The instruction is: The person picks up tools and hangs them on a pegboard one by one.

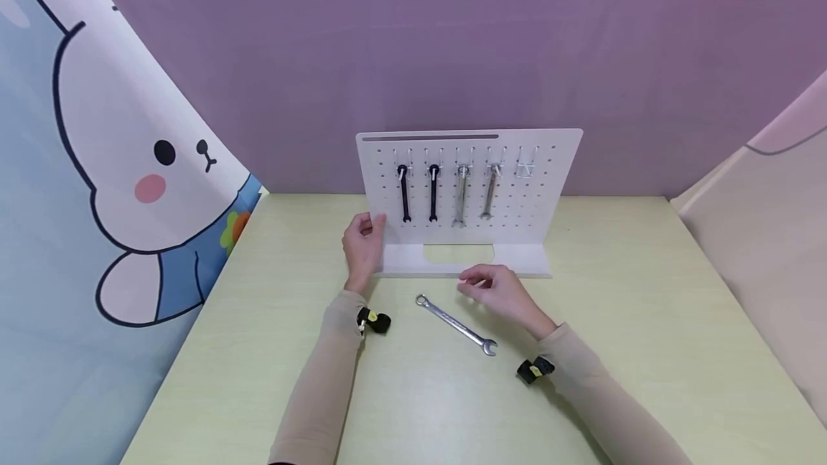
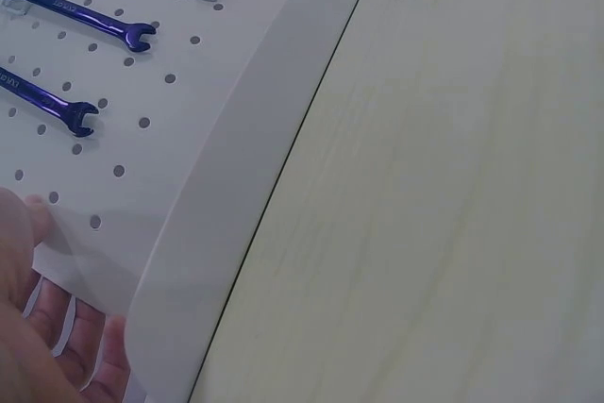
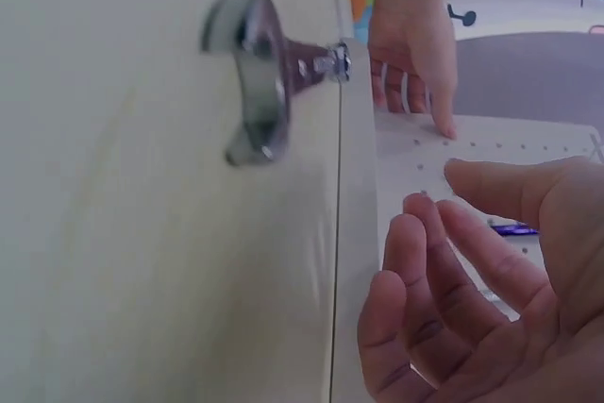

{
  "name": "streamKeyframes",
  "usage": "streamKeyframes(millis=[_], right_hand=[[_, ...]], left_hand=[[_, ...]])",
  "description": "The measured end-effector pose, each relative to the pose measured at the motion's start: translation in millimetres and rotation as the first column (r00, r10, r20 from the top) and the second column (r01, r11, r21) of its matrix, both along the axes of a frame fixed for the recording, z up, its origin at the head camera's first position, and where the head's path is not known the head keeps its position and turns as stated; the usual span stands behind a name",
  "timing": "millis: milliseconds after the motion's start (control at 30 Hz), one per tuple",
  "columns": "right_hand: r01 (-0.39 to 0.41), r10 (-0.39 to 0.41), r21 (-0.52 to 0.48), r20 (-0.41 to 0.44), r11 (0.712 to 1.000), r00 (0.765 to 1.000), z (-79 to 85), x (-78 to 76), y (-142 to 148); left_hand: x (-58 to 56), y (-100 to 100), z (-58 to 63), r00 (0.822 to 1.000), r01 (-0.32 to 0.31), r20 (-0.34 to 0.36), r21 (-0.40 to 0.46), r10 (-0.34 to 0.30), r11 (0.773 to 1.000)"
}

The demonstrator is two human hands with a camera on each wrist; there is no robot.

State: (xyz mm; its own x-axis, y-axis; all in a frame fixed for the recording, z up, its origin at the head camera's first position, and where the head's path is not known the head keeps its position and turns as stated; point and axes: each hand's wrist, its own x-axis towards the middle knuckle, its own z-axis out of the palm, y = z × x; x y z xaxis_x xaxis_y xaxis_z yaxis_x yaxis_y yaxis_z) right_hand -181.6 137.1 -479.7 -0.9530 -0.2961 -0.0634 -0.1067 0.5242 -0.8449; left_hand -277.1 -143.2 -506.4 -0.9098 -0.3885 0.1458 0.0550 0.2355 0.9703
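A white pegboard stands upright on a base. My left hand holds its left edge, thumb on the front face and fingers at the back. Two dark wrenches and two silver wrenches hang from hooks on the board. Another silver combination wrench lies slantwise on the table in front, its open end toward the right. Just right of it, my right hand hovers by the base's front edge, fingers loosely bent and holding nothing.
At the board's right end, a clear hook carries no wrench. The pale wooden table reaches back to a purple curtain. On the left hangs a cloth with a cartoon rabbit.
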Motion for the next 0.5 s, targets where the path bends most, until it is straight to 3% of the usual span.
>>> streamKeyframes(millis=[133, 500], right_hand=[[-0.021, 0.02, 0.022, 0.038, 1.0, 0.999, -4.1, 4.3, -5.5], [-0.152, 0.15, 0.109, 0.027, 0.982, 0.988, -12.0, 13.1, -17.7]], left_hand=[[-0.3, -0.9, -1.6, 1.0, 0.001, 0.0, -0.001, -0.001, 1.0], [0.7, -0.5, 0.7, 1.0, 0.0, 0.006, 0.003, -0.001, 1.0]])
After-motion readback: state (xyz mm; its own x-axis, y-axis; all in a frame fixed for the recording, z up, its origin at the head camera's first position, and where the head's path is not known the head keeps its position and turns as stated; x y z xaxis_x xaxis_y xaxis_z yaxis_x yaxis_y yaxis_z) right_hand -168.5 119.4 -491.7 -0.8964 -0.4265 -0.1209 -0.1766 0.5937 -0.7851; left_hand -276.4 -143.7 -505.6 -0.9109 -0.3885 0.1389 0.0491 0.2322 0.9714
